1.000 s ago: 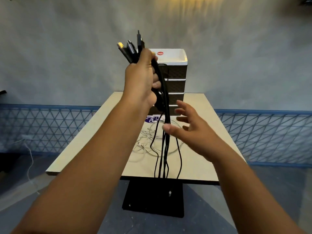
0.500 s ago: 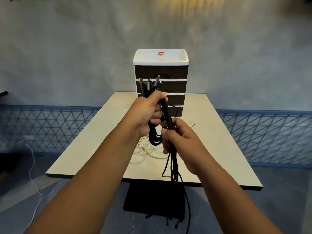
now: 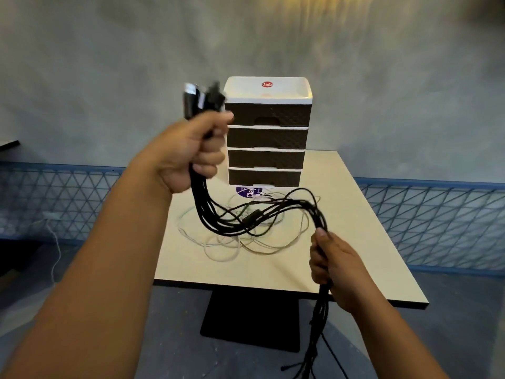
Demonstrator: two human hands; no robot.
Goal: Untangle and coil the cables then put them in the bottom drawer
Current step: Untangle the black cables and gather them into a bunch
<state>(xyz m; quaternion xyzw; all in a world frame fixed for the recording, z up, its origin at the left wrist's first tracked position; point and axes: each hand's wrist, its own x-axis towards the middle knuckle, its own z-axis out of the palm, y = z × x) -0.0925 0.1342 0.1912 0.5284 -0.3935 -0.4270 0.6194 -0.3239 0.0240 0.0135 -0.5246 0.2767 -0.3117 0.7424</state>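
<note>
Head view: the left hand clenches a bundle of black cables, the right hand grips them lower. White cables lie on the table before a closed drawer unit.

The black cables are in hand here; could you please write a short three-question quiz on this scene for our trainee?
1. True or false: both hands grip the black cable bundle.
2. Which hand holds the plug ends: A left hand, B right hand?
3. What lies loose on the table in front of the drawer unit?

Key: 1 true. 2 A. 3 white cables.
</note>
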